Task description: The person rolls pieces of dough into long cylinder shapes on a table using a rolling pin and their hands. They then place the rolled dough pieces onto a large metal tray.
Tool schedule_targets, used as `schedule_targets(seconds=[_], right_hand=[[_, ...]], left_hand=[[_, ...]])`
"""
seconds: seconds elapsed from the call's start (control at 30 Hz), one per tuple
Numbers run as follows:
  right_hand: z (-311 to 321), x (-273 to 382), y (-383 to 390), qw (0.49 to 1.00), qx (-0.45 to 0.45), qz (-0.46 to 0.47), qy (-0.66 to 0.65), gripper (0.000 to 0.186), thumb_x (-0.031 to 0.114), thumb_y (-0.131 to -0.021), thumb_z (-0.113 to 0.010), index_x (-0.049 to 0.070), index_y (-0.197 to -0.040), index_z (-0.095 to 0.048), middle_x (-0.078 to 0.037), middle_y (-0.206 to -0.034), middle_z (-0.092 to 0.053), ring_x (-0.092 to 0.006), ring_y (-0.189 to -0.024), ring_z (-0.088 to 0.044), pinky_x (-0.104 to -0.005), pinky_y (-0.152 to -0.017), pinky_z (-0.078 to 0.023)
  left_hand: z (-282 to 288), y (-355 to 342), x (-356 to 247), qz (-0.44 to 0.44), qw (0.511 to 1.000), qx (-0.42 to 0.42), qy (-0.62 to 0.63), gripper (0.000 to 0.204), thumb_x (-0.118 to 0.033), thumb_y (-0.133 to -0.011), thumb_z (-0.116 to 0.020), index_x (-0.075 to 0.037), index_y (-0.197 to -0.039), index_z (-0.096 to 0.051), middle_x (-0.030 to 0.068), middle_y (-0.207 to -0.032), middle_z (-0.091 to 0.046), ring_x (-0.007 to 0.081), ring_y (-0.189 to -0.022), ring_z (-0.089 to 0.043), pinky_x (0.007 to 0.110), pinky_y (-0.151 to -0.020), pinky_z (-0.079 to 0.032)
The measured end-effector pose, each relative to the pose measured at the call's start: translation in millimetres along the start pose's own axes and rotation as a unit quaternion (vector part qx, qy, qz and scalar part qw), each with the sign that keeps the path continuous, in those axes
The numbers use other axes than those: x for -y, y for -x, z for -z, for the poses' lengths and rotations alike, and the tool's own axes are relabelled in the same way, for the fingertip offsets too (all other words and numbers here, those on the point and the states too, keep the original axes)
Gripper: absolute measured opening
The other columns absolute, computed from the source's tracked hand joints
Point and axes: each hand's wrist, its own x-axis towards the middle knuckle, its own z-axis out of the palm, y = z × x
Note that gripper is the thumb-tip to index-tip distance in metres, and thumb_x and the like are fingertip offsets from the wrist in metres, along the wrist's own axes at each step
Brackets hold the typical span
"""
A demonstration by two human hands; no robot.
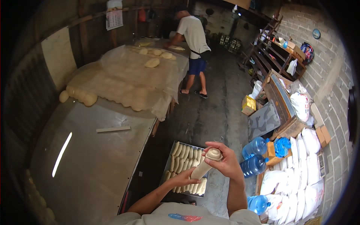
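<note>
My right hand (227, 164) is closed around the upper end of a pale dough roll (203, 169), its coiled end facing up. My left hand (182, 178) grips the roll's lower end, fingers partly hidden. The roll is over a metal tray (168, 161) on the floor, which holds several rows of pale, elongated dough pieces (180, 152). To my left is a metal-topped table (86, 161) with a pale wooden strip (113, 129) on it.
A co-worker (193, 43) bends over the table's far end, beside plastic-covered dough balls (116, 86). On the right are blue water jugs (250, 167), stacked white sacks (307, 172), a wooden cabinet (283, 105) and cluttered shelves (275, 54) along a block wall (326, 63).
</note>
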Motion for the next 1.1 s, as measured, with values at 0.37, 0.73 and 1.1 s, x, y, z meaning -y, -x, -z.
schedule_targets(seconds=[0.37, 0.73, 1.1], right_hand=[[-53, 2, -9, 0.98, 0.053, 0.093, 0.17, 0.041, 0.008, -0.077, -0.07, 0.006, -0.117, -0.06, -0.012, -0.108, -0.061, -0.0279, -0.1, -0.061, -0.0357, -0.085, -0.048], [-35, -119, 52, 0.956, 0.102, -0.117, 0.249, 0.038, 0.018, -0.081, -0.065, 0.007, -0.116, -0.056, -0.018, -0.114, -0.058, -0.035, -0.107, -0.057, -0.0406, -0.092, -0.045], [-3, -262, 122, 0.931, -0.109, -0.263, 0.228, 0.026, 0.01, -0.071, -0.066, 0.007, -0.096, -0.062, -0.019, -0.096, -0.061, -0.0389, -0.092, -0.059, -0.0438, -0.082, -0.047]], left_hand=[[11, 2, -54, -0.217, 0.949, -0.22, -0.057, 0.072, -0.026, -0.079, -0.077, -0.002, -0.132, -0.035, 0.0168, -0.134, -0.045, 0.0261, -0.121, -0.049, 0.036, -0.098, -0.041], [-34, 23, 57, 0.049, 0.989, -0.116, -0.072, 0.052, -0.034, -0.078, -0.077, -0.004, -0.115, -0.057, 0.0151, -0.1, -0.065, 0.0246, -0.096, -0.064, 0.037, -0.08, -0.049], [-9, 101, 271, 0.354, 0.91, -0.081, -0.201, 0.071, -0.039, -0.077, -0.076, 0.002, -0.128, -0.047, 0.0242, -0.123, -0.056, 0.0328, -0.114, -0.057, 0.037, -0.097, -0.044]])
